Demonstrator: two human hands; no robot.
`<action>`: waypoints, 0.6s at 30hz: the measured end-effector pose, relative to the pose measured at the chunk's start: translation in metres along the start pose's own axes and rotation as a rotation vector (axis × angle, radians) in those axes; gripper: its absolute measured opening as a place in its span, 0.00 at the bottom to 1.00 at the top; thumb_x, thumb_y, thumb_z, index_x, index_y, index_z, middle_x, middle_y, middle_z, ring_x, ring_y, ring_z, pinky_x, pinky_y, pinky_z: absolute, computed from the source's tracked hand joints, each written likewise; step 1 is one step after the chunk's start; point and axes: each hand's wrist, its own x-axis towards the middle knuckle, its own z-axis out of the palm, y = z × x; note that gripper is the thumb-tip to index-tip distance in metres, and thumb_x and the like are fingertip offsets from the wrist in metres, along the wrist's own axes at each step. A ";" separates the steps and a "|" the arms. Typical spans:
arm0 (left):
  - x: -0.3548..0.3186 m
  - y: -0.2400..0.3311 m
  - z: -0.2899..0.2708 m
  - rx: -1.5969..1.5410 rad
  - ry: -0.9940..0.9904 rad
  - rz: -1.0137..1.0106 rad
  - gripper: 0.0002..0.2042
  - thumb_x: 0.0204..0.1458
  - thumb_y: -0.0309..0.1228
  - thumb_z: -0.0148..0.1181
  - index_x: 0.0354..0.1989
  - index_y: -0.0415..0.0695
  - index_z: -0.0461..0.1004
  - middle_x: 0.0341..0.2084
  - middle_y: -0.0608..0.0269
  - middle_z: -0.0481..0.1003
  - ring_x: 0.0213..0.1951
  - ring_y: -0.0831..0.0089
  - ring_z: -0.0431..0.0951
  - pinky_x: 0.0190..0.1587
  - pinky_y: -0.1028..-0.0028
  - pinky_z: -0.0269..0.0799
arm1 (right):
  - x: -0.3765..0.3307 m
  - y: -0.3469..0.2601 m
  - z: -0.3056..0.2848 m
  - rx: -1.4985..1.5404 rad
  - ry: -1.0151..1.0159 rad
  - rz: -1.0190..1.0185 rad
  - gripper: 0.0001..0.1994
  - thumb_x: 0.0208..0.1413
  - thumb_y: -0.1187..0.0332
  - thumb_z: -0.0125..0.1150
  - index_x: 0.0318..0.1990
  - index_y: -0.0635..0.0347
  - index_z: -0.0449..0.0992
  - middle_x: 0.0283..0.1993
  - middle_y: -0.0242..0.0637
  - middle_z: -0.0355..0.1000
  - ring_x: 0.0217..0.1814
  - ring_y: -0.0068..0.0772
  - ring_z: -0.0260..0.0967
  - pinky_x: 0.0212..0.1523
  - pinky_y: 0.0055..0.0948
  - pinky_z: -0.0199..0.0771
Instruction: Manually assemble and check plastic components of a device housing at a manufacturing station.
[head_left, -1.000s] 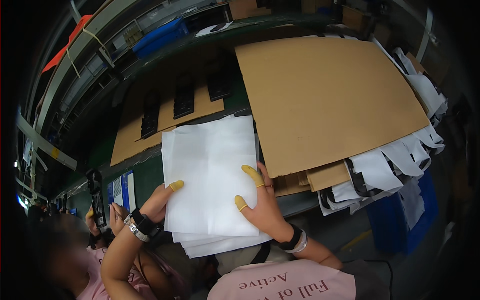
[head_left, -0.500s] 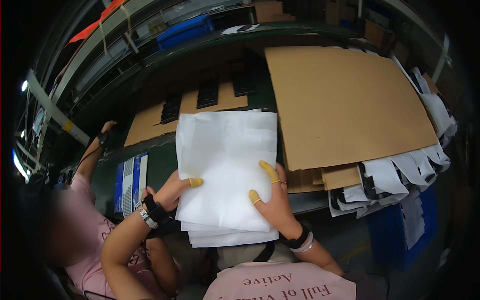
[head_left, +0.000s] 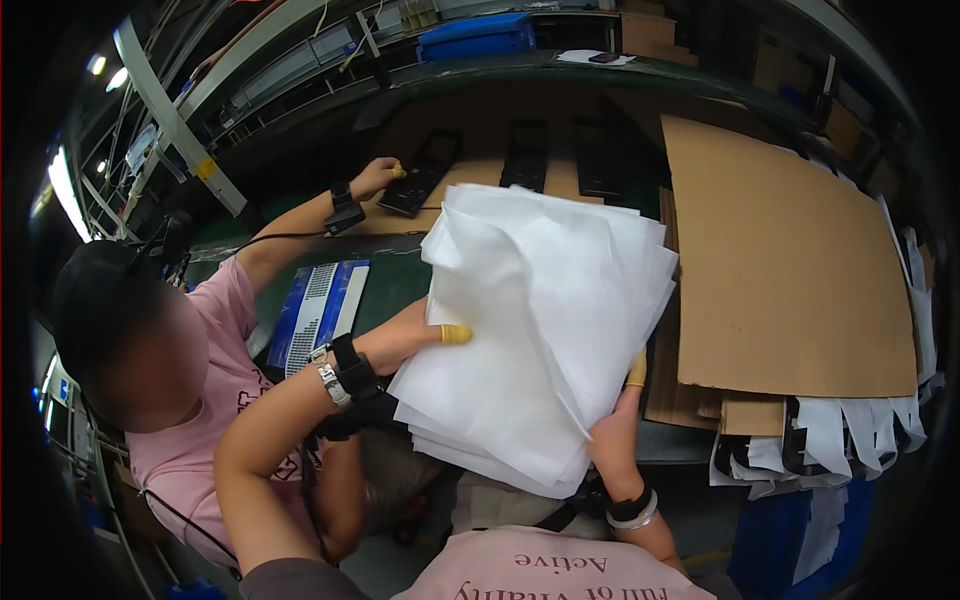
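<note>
A stack of thin white sheets (head_left: 510,340) is held tilted over my lap at the table's front edge. The top sheet bulges, with a crease running down toward the lower right corner. My left hand (head_left: 402,338) grips the stack's left edge, its yellow-capped thumb on top and its other fingers hidden underneath. At the lower right edge my right hand (head_left: 617,436) is closed on the stack. One yellow finger cap shows there, beside the edge.
A large cardboard sheet (head_left: 790,270) covers a pile with white-wrapped pieces (head_left: 825,435) on the right. Black frame-like parts (head_left: 524,160) lie on cardboard beyond the stack. At left, a co-worker's hand (head_left: 375,178) touches one. A blue-and-white panel (head_left: 318,310) lies nearer.
The stack has turned and its top sheet has buckled. My right hand has shifted to the lower right edge. The co-worker's hand is now at a black part. The whole view has shifted.
</note>
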 end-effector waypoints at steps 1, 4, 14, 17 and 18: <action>0.004 -0.005 0.000 0.008 0.021 0.025 0.26 0.48 0.30 0.62 0.55 0.36 0.63 0.49 0.58 0.70 0.51 0.71 0.70 0.55 0.71 0.64 | 0.004 0.002 0.003 -0.005 -0.018 -0.066 0.50 0.45 0.76 0.66 0.68 0.54 0.31 0.57 0.49 0.59 0.56 0.35 0.64 0.53 0.30 0.66; 0.017 0.008 -0.025 0.278 0.176 0.018 0.28 0.46 0.31 0.62 0.56 0.36 0.62 0.49 0.57 0.70 0.51 0.70 0.69 0.55 0.72 0.64 | 0.001 0.000 0.002 0.244 -0.127 0.186 0.48 0.47 0.79 0.62 0.68 0.51 0.31 0.55 0.49 0.61 0.51 0.33 0.67 0.49 0.27 0.69; 0.052 0.094 -0.202 0.175 0.397 -0.002 0.18 0.47 0.29 0.59 0.47 0.37 0.70 0.37 0.54 0.76 0.35 0.66 0.78 0.41 0.70 0.75 | -0.005 0.008 -0.004 -0.112 -0.289 -0.031 0.38 0.49 0.76 0.60 0.66 0.59 0.45 0.43 0.41 0.71 0.42 0.30 0.71 0.46 0.28 0.71; 0.074 0.099 -0.243 0.153 0.518 -0.058 0.20 0.47 0.31 0.60 0.49 0.37 0.70 0.37 0.53 0.76 0.36 0.66 0.78 0.42 0.71 0.74 | -0.005 0.010 0.000 -0.156 -0.269 0.021 0.36 0.49 0.77 0.59 0.64 0.60 0.48 0.41 0.40 0.71 0.40 0.29 0.72 0.45 0.27 0.71; 0.086 0.099 -0.259 0.141 0.550 -0.074 0.21 0.46 0.32 0.61 0.49 0.38 0.70 0.38 0.52 0.76 0.37 0.66 0.78 0.42 0.71 0.74 | -0.005 0.010 0.000 -0.168 -0.271 0.028 0.36 0.49 0.77 0.59 0.64 0.60 0.48 0.41 0.40 0.71 0.40 0.29 0.72 0.45 0.27 0.71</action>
